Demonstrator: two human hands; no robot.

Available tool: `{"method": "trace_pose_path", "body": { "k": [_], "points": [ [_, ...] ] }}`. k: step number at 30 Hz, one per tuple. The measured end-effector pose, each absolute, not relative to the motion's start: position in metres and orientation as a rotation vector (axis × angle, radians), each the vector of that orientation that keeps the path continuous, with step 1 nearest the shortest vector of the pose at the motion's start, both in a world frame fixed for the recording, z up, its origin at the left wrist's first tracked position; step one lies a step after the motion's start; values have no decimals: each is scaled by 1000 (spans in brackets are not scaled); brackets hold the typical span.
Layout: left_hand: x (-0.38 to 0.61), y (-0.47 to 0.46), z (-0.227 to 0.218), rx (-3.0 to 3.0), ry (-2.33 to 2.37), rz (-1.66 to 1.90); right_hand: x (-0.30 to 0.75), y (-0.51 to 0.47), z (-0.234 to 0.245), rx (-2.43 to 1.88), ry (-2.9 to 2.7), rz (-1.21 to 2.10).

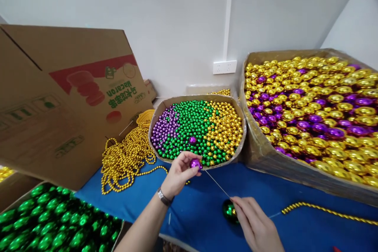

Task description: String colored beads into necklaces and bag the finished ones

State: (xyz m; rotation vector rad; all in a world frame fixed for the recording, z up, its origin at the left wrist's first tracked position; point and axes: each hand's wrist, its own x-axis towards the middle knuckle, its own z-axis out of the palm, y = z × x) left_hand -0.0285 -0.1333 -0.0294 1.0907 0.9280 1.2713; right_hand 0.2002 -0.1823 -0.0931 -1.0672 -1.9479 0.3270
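Note:
My left hand (176, 175), with a watch (163, 197) at the wrist, pinches a shiny purple ball (195, 164) just in front of the bead box (152, 143). From that ball a thin, straight needle or wire (217, 183) runs down to the right. Its lower end meets the closed fingertips of my right hand (255, 222). A large shiny green ball (228, 209) hangs or rests beside those fingers, partly hidden by them. To the right, a thin thread (275, 215) leads toward a strand of small gold beads (327, 209) on the blue cloth (203, 202).
The bead box holds purple, green and gold beads. Gold bead strands (125, 155) lie piled left of it. A tall carton (97, 138) leans at left, above a box of green balls (53, 218). At right stands a big box (274, 165) of gold and purple balls.

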Motion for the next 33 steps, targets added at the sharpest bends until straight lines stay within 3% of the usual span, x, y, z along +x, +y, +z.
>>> {"method": "trace_pose_path", "body": {
  "k": [14, 19, 33],
  "points": [
    [-24, -139, -31, 1289, 964, 1156, 203, -184, -102, -1130, -2063, 128],
    [-14, -143, -36, 1151, 913, 1196, 199, -182, -96, -1079, -2004, 344],
    [-11, -148, -40, 1078, 970, 1205, 199, -183, -102, -1008, -2017, 289]
  ]
}}
